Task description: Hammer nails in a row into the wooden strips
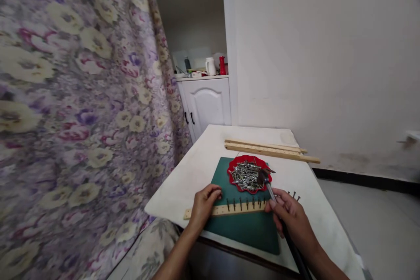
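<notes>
Flowered curtain fabric (82,96) is filling the left side of the frame, while a pale wall (321,52) is rising across the upper right. Between them, at upper center, a white cabinet (210,103) is standing beneath an open shelf, where a white jug (210,66) and a red container (222,65) are sitting side by side. Below, a counter (190,170) with a white covering is stretching toward the lower right, and a green mat (243,232) is lying on it.

Near the center, a red scalloped dish (230,165) is resting on the mat, holding a heap of loose nails (245,176). In front of the dish, a wooden strip (218,211) is lying across the mat, its left end reaching past the mat's edge; a row of upright nails (240,204) is standing in it. More nails (294,194) are showing just beyond the right hand. Farther back, spare wooden strips (262,148) are lying together on the counter.

The right hand (292,214) is grasping a hammer (270,190), whose head is overlapping the dish's right side in this view. The left hand (205,203) is curling its fingers over the strip, left of the row; whether it is gripping anything is impossible to tell.
</notes>
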`<state>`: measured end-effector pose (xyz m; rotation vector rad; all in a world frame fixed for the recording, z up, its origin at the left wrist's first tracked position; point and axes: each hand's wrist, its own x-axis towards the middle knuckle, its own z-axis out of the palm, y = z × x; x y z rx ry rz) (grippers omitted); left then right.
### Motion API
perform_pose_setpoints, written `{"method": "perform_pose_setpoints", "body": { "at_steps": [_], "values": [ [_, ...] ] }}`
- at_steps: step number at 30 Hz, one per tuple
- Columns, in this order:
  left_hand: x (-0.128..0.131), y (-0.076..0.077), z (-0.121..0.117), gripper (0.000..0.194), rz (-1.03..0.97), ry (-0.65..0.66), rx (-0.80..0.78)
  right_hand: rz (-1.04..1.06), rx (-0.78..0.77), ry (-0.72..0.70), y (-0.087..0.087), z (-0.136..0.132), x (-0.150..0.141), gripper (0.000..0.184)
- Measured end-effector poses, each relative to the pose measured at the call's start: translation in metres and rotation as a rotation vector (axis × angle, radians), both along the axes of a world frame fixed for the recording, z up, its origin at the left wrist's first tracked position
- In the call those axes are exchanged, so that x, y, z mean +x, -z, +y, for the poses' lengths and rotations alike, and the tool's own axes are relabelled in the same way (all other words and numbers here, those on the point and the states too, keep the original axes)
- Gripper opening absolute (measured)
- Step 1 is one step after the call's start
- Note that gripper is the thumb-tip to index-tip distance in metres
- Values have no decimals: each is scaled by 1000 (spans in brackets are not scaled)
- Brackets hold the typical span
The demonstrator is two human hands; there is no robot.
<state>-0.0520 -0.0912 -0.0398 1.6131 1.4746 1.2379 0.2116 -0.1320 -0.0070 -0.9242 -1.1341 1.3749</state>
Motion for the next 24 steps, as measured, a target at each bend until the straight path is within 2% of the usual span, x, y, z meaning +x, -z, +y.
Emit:
{"method": "perform_pose_setpoints", "body": {
  "at_steps": [3, 7, 15, 24],
  "values": [
    [3, 11, -15, 20, 61, -33, 15, -24, 5, -11, 2, -3, -6, 35],
    [6, 14, -23, 19, 157, -23, 46, -63, 11, -22, 3, -5, -9, 36],
    [5, 21, -24, 18, 234, 9, 89, -99, 6, -37, 3, -7, -12, 38],
    [9, 22, -23, 18, 307, 35, 129, -136, -17, -77, 5, -12, -18, 38]
  ]
}}
